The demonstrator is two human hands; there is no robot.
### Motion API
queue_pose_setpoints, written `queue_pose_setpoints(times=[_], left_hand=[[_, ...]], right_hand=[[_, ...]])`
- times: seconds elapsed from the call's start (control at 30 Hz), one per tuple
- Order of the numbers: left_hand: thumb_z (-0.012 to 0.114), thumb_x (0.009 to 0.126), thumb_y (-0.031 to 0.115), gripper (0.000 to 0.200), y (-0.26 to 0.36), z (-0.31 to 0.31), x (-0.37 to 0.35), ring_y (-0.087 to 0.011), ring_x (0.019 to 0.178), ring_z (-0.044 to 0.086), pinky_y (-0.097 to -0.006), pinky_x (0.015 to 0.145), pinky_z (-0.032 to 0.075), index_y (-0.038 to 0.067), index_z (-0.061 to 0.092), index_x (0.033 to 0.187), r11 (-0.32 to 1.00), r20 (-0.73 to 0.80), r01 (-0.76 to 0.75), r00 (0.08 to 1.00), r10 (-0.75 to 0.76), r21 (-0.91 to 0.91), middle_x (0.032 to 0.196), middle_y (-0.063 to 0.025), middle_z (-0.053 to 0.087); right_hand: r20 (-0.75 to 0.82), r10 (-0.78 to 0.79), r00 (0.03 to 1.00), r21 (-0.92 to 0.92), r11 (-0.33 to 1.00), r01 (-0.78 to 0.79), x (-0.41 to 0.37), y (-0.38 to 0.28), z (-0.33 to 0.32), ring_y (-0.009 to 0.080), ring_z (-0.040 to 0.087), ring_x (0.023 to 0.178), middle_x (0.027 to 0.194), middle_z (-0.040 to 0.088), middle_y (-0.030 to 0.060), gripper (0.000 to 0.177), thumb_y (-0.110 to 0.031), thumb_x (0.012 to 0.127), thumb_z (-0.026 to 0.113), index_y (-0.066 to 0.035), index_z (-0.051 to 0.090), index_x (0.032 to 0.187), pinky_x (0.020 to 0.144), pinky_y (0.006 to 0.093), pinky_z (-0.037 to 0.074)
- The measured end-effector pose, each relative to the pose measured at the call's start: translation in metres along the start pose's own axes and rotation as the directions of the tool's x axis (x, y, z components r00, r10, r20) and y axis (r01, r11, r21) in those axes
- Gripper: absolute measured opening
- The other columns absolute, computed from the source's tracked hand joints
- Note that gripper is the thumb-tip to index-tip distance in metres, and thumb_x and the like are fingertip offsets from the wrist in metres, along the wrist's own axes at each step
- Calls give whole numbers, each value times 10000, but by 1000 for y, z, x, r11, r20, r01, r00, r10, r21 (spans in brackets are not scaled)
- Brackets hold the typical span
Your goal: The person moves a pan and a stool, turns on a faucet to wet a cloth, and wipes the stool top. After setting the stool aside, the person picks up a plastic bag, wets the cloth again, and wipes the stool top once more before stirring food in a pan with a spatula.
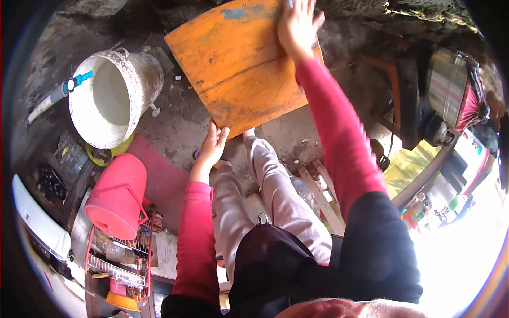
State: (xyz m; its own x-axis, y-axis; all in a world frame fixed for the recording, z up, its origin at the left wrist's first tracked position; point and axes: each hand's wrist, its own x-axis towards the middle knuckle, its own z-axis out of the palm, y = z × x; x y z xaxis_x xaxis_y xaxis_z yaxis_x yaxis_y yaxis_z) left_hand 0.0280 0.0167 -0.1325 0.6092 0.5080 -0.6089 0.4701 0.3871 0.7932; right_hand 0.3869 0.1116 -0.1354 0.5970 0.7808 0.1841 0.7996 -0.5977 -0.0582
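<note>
Orange board [244,63] hangs in front of me, tilted, above the wet concrete floor [185,116] and beyond my knees. My left hand [212,144] grips its near lower corner, fingers curled up around the edge. My right hand [298,24] lies on the far upper edge with the palm pressed to the wood and the fingers spread; it does not clench. The board's face is scuffed, with a dark line across it and a patch of blue paint near the top.

To my left a white bucket [132,69] leans with its mouth turned toward me. Its inside looks pale and bare, and I see nothing in it. A pipe with a blue tap [71,85] reaches over its rim. A yellow-green tub [106,155] peeks out from under it, and I cannot tell what that one holds. Nearer to me a pink bucket [116,196] with a handle sits on top of a red wire rack [122,259]; its mouth is hidden from me. An orange bowl [121,300] rests low in the rack.

Off to my right a metal pot [445,85] stands with a pink cloth [472,106] beside it, its contents out of sight.
</note>
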Motion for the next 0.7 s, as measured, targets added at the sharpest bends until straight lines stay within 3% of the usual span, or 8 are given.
queue_pose_setpoints(times=[0.23,0.33,0.4,0.47,0.53,0.57,0.63,0.7], left_hand=[[418,975,295,658,5,-3,0,-243,1209,458,-333,979,365,120,-5,1449,998,37,60,998,-60,-14,1309,-173,467],[413,976,298,661,2,-5,2,-248,1211,459,-328,976,365,110,-10,1448,998,64,65,996,-66,19,1327,-177,449],[413,976,294,660,2,-2,1,-238,1205,464,-325,974,362,112,-9,1450,997,20,60,998,-61,46,1342,-173,435],[414,976,290,657,3,-1,2,-235,1212,457,-326,976,359,112,-5,1450,1000,17,5,1000,-5,12,1347,-175,429],[414,976,286,653,2,0,-2,-231,1220,449,-327,978,356,113,-1,1451,999,25,-36,999,37,-21,1352,-176,423],[412,977,286,650,3,0,-2,-233,1230,440,-330,980,354,117,3,1452,999,17,-51,999,51,-11,1352,-174,423],[410,978,287,646,10,-5,-2,-236,1256,413,-335,989,350,120,6,1453,1000,37,18,999,-19,23,1352,-171,421],[410,978,286,647,6,-3,-2,-233,1256,413,-332,992,349,120,4,1453,1000,42,12,999,-12,-15,1352,-169,421]], right_hand=[[67,120,990,322,937,-135,-75,42,-38,262,183,1379,1474,245,127,523,-296,918,347,-40,321,1374,1070,570,73],[139,297,945,18,953,-302,-132,56,-42,244,100,1404,1511,147,100,571,-344,930,351,-50,262,1410,1072,572,68],[81,282,956,136,947,-291,-92,45,-28,257,112,1400,1507,169,98,555,-340,930,349,-61,277,1404,1073,571,78],[-120,122,985,265,960,-87,-31,0,-12,278,184,1374,1453,284,125,492,-316,915,328,-86,380,1347,1069,590,97],[102,-19,995,279,960,-10,-9,-78,-49,273,92,1400,1514,130,119,527,-340,972,248,-42,265,1408,1073,576,96],[48,-211,976,221,955,196,-18,-91,-34,304,239,1350,1437,319,150,504,-287,905,307,-32,393,1330,1053,622,103],[33,-483,875,293,841,454,-64,-137,-31,282,223,1366,1472,257,135,532,-315,911,325,-31,354,1361,1067,607,82],[150,-510,847,433,804,407,-98,-119,-51,259,173,1387,1490,207,140,560,-347,920,328,-49,301,1393,1086,562,73]])
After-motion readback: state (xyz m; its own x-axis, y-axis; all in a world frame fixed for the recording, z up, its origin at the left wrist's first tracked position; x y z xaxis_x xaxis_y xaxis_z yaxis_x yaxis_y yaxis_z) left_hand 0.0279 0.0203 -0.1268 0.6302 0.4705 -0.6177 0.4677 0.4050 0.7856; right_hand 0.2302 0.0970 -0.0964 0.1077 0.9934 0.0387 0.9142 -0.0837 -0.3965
